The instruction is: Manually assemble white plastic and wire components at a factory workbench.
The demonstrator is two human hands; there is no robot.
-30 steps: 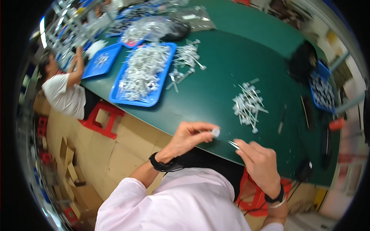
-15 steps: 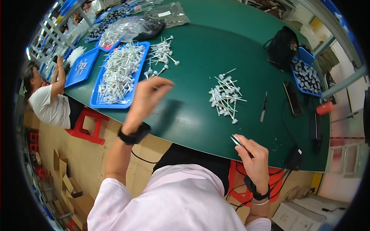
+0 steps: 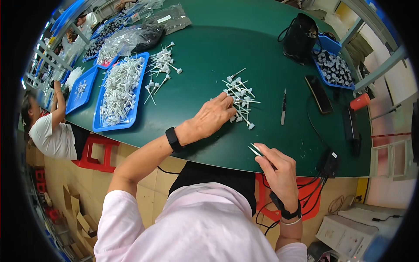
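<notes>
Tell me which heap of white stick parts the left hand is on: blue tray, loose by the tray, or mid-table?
The mid-table pile: left hand fingertips rest on its near-left edge. The other two heaps lie far to its left, untouched.

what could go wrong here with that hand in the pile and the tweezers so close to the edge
The left hand reaches into a tangled pile of white stick parts, so pulling one could drag others along. The right hand holds tweezers at the green table edge, where a dropped piece might fall off.
</notes>
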